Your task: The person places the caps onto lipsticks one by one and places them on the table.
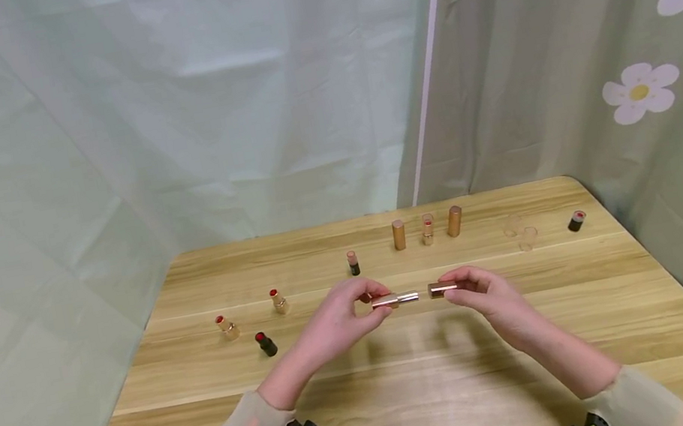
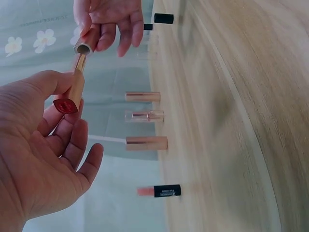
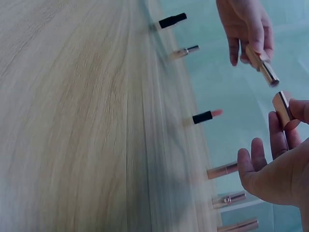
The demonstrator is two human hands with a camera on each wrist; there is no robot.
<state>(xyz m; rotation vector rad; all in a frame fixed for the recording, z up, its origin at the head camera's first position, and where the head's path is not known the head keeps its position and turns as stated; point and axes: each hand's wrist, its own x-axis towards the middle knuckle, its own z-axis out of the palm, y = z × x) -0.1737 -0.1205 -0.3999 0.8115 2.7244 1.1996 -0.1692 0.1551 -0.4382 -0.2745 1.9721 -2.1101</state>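
Note:
Between finger and thumb my left hand (image 1: 340, 320) pinches a gold lipstick tube (image 1: 386, 302), its shiny narrower collar pointing right. The tube's base end bears a dark red label (image 2: 65, 106) in the left wrist view. Across a small gap, my right hand (image 1: 494, 299) pinches a rose-gold lipstick cap (image 1: 442, 290), and its hollow mouth faces the collar. Both pieces are held level above the table and roughly in line, apart from each other. Whether any lipstick stands out of the collar cannot be made out.
On the wooden table (image 1: 405, 415), uncapped lipsticks stand at left, two gold (image 1: 228, 327) (image 1: 279, 302) and one black (image 1: 266, 344). A pink one (image 1: 353, 263) is behind my hands. Capped tubes (image 1: 399, 235) line the back; clear caps (image 1: 527, 238) and a black lipstick (image 1: 577, 221) are right.

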